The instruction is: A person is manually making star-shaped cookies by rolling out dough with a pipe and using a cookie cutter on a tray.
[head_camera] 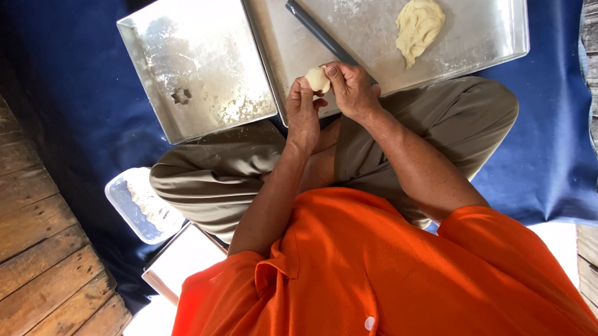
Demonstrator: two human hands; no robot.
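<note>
I hold a small lump of pale dough point(318, 79) between both hands, just above the near edge of the right-hand metal tray point(482, 42). My left hand point(302, 113) is curled, its fingertips pinching the lump from the left and below. My right hand point(353, 90) is pressed against it from the right, thumb and forefinger closed on the dough. The two hands touch at the lump.

I sit cross-legged in khaki trousers point(212, 175) and an orange shirt point(358, 279) on a dark blue cloth point(74, 97) spread over a wooden plank floor point(27, 254). Two floured metal trays lie in front of my knees. On the right-hand one rests a larger mass of the same pale dough point(418, 27), well apart from my hands, and a dark grey rod point(320, 31), perhaps a rolling pin, which runs slantwise down behind my right hand. The left-hand tray point(154, 73) carries loose flour and a small flower-shaped cutter point(181, 96).

By my left knee lies a clear plastic container point(138, 205) with flour dust inside, and just beside it a flat white box point(182, 260).
</note>
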